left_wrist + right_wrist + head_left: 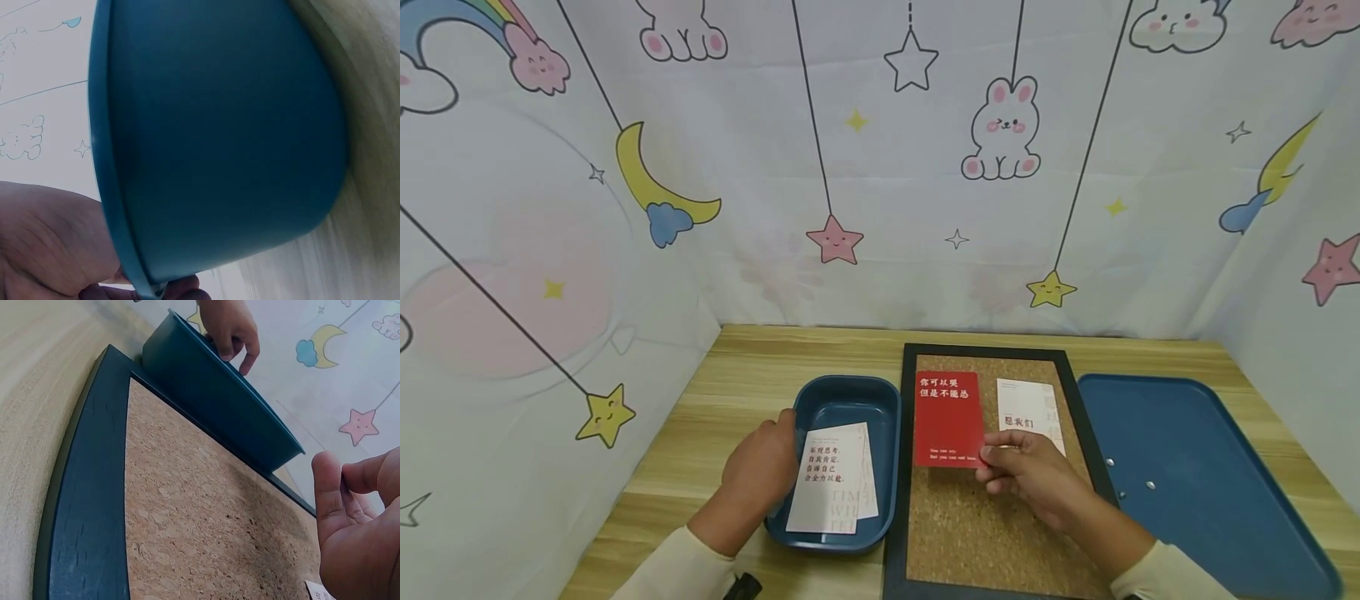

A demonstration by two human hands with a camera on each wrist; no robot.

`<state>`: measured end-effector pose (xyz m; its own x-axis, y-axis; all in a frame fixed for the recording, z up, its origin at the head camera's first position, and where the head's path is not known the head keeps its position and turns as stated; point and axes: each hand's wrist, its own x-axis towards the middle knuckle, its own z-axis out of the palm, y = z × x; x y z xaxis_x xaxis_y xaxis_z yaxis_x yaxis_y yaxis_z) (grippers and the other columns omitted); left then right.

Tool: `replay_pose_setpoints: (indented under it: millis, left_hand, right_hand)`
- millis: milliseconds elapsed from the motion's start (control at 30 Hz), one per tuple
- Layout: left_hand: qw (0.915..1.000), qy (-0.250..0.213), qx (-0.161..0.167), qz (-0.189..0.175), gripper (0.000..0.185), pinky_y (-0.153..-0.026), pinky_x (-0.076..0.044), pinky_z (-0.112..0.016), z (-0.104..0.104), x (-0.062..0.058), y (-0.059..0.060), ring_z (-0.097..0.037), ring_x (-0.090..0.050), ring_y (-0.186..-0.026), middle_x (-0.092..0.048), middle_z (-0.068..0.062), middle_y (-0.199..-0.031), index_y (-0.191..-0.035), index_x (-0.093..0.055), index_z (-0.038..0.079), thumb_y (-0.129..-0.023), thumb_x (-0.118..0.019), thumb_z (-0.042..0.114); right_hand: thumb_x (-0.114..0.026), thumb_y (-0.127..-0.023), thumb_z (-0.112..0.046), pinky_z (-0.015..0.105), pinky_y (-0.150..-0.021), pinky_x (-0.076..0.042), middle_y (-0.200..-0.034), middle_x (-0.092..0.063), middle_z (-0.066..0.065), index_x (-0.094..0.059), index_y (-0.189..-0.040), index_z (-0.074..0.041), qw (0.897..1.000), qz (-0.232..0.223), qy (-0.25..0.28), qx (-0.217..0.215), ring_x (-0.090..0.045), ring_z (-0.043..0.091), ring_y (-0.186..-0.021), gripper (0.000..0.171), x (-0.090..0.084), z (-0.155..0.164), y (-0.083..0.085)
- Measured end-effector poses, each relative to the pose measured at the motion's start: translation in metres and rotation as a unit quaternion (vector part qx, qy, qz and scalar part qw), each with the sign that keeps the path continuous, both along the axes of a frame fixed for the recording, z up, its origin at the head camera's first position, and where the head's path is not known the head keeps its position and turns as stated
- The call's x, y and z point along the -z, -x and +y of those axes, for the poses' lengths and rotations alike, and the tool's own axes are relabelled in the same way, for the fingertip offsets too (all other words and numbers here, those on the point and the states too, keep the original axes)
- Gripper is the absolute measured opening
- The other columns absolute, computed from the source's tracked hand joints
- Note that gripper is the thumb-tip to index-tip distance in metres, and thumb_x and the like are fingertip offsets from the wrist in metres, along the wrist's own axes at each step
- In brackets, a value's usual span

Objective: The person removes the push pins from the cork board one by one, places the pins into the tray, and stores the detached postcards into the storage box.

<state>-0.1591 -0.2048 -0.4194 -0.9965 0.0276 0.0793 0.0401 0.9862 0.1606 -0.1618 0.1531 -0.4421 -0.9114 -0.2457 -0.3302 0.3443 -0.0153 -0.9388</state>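
Note:
My right hand pinches a red card with white lettering by its lower right corner, over a black-framed cork board. A white card lies on the cork beyond that hand, which covers its lower part. My left hand grips the left rim of a deep blue plastic tub; in the left wrist view, its fingertips curl round the rim. White printed cards lie overlapping inside the tub. In the right wrist view, the pinching hand shows but the red card cannot be made out.
Right of the board lies a shallow blue tray, with several small silver pins near its left side. The wooden table backs onto a white curtain with cartoon prints. The board's raised black frame stands close beside the tub.

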Motion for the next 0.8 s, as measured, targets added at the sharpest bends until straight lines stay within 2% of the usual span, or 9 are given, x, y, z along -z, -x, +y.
replay_pose_setpoints:
  millis: [333, 567, 800]
  left_hand:
    - [0.9994, -0.024, -0.008, -0.023, 0.039, -0.057, -0.057, -0.042, -0.002, 0.002, 0.002, -0.027, -0.065, -0.069, -0.064, -0.022, -0.089, -0.129, -0.054, -0.010, -0.094, -0.066, 0.000]
    - [0.9963, -0.069, -0.023, -0.046, 0.043, -0.064, -0.058, -0.045, -0.005, 0.001, 0.005, -0.030, -0.068, -0.080, -0.066, -0.025, -0.101, -0.135, -0.051, -0.009, -0.094, -0.061, -0.004]
    - [0.9921, -0.105, -0.034, -0.060, 0.037, -0.065, -0.059, -0.044, -0.012, 0.001, 0.009, -0.031, -0.068, -0.084, -0.067, -0.029, -0.106, -0.130, -0.052, -0.016, -0.098, -0.054, 0.001]
  right_hand:
    - [-0.063, -0.101, -0.010, 0.029, -0.069, -0.058, -0.091, -0.071, 0.014, -0.050, -0.128, 0.010, 1.000, -0.002, 0.010, -0.006, -0.071, 0.018, -0.081, 0.036, -0.002, -0.007, -0.002]
    - [-0.064, -0.101, -0.011, 0.028, -0.070, -0.058, -0.093, -0.070, 0.014, -0.049, -0.129, 0.010, 1.000, 0.000, 0.008, -0.017, -0.070, 0.018, -0.082, 0.039, -0.001, -0.013, -0.003]
    - [-0.064, -0.101, -0.011, 0.028, -0.070, -0.057, -0.093, -0.069, 0.014, -0.051, -0.127, 0.010, 1.000, 0.000, 0.012, -0.017, -0.070, 0.019, -0.082, 0.035, 0.000, -0.016, -0.004]
